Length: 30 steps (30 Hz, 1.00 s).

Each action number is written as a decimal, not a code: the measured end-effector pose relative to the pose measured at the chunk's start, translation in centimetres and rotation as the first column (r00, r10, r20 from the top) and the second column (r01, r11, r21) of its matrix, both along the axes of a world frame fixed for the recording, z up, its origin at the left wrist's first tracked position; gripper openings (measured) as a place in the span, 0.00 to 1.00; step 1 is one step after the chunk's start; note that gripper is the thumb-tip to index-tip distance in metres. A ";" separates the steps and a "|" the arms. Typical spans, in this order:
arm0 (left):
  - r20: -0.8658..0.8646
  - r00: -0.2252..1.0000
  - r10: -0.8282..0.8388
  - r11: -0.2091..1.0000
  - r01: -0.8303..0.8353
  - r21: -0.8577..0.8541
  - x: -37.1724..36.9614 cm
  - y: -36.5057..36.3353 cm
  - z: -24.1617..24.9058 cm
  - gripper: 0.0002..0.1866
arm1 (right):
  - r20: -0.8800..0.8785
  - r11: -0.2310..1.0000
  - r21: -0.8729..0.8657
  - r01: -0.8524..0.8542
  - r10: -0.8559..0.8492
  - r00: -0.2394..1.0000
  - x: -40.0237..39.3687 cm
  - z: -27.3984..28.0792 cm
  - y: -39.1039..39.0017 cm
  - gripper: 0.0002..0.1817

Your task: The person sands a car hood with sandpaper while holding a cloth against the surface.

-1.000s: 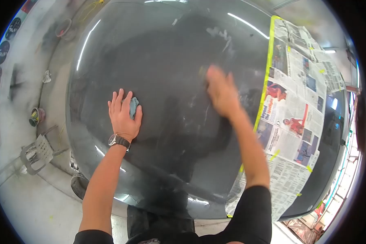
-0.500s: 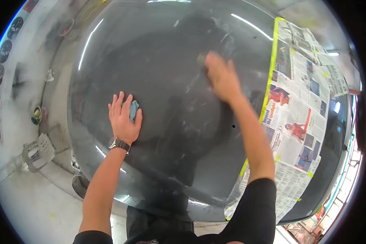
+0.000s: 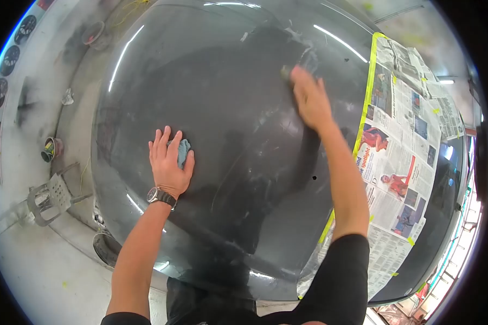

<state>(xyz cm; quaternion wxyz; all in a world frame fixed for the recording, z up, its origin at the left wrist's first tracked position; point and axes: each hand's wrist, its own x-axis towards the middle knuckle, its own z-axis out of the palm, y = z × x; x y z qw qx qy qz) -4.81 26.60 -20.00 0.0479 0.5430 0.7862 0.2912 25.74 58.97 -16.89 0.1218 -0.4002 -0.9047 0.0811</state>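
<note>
A large, curved dark grey car panel (image 3: 211,97) spans the view, marked with pale smears and dusty patches. My left hand (image 3: 169,165) lies flat on its left part with fingers spread. Under the palm, between thumb and index finger, shows a crumpled blue-grey cloth (image 3: 184,153). My right hand (image 3: 313,100) is farther up and to the right, over the panel and blurred by motion. Its fingers are closed on a small grey-green pad (image 3: 286,73), whose exact kind I cannot make out. Whitish streaks (image 3: 309,51) lie just beyond that hand.
Newspaper sheets (image 3: 401,146) edged with yellow-green tape (image 3: 367,92) cover the right side. A small dark hole (image 3: 314,177) is in the panel. On the floor at left stand a grey plastic stool (image 3: 51,197), a small pot (image 3: 52,149) and a bucket (image 3: 94,35).
My right hand with the pad has moved slightly up and to the right. The left hand rests in the same place on the panel. The whole view has shifted a little.
</note>
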 end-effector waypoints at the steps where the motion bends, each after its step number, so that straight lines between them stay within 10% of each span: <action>1: -0.005 1.000 0.004 1.000 -0.004 -0.002 0.0 -0.1 -0.1 0.31 | -0.052 0.997 0.042 0.069 -0.067 0.996 -1.0 -0.7 4.0 0.25; 3: -0.011 1.000 -0.004 1.000 0.004 0.000 0.0 -0.1 -0.2 0.31 | -0.029 0.943 0.059 0.326 -0.325 0.945 -3.9 -1.8 8.2 0.27; 6: 0.005 1.000 -0.011 1.000 0.011 -0.009 0.0 -0.2 0.2 0.30 | -0.021 0.964 0.159 0.213 -0.213 0.977 -5.0 -1.8 2.4 0.31; 10: 0.012 1.000 -0.011 1.000 0.011 -0.008 -0.1 0.2 0.2 0.30 | 0.088 0.993 -0.113 -0.017 0.027 0.996 0.0 2.2 -10.8 0.32; 17: -0.016 1.000 -0.008 1.000 0.008 -0.012 0.1 0.0 -0.3 0.30 | 0.007 0.936 0.036 0.350 -0.350 0.937 -2.0 -0.7 8.2 0.27; 20: -0.019 1.000 -0.011 1.000 0.011 -0.018 0.0 -0.1 0.0 0.30 | 0.038 0.954 0.198 0.227 -0.238 0.970 -2.2 -2.2 3.1 0.31; 24: -0.005 1.000 -0.008 1.000 0.008 -0.020 0.0 0.0 0.3 0.29 | 0.138 0.993 -0.116 -0.009 0.026 0.990 2.6 3.0 -12.0 0.34; 30: -0.029 1.000 -0.009 1.000 0.008 -0.017 0.0 0.0 0.0 0.29 | 0.061 0.955 0.037 0.295 -0.297 0.953 1.5 0.2 6.7 0.31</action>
